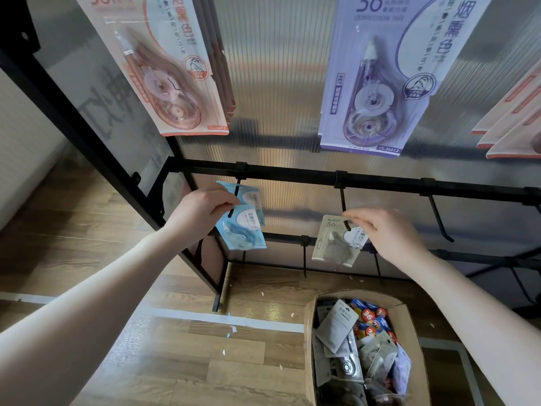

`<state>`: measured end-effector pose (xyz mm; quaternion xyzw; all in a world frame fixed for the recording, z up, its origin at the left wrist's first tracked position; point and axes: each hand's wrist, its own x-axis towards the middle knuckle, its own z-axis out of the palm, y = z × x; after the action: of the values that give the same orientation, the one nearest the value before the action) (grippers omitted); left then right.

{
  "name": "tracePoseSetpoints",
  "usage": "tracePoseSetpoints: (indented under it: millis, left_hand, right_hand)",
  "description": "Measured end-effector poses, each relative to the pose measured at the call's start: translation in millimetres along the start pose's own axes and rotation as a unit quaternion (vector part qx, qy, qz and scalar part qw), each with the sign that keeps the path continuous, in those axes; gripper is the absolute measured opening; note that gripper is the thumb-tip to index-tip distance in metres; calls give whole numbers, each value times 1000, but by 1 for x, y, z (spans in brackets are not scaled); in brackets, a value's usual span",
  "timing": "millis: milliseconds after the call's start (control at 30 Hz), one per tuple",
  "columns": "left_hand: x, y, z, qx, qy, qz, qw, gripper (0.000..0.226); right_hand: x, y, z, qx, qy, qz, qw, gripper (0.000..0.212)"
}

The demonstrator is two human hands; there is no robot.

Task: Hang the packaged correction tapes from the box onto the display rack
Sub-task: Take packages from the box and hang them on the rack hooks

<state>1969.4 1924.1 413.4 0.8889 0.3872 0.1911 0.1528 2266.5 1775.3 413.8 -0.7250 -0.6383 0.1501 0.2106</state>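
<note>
My left hand (202, 209) pinches the top of a blue correction tape pack (243, 232) at a black hook (234, 200) on the rack's lower rail (380, 183); another blue pack (248, 194) hangs just behind it. My right hand (389, 232) holds a pale grey-green correction tape pack (336, 241) by its top edge, with the tip of the neighbouring hook (345, 212) through its hanging hole. Below, an open cardboard box (308, 347) holds several more packs in grey, blue and red.
Higher up hang large pink (169, 68) and lilac (377, 83) packs, with more pink ones at the right edge (515, 121). An empty hook (439, 218) juts out to the right. A lower rail (292, 238) crosses behind the packs. Wooden floor lies left of the box.
</note>
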Motion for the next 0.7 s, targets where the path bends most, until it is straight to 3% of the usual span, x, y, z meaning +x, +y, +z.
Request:
tracePoseSetpoints:
  millis: [400,700]
  left_hand:
    - [15,5,14,-6,27,-26,999,21]
    - [11,1,17,12,27,-20,999,25]
  right_hand:
    - [26,-7,6,-101,17,14,995,35]
    - [27,2,18,-114,86,-5,990,35]
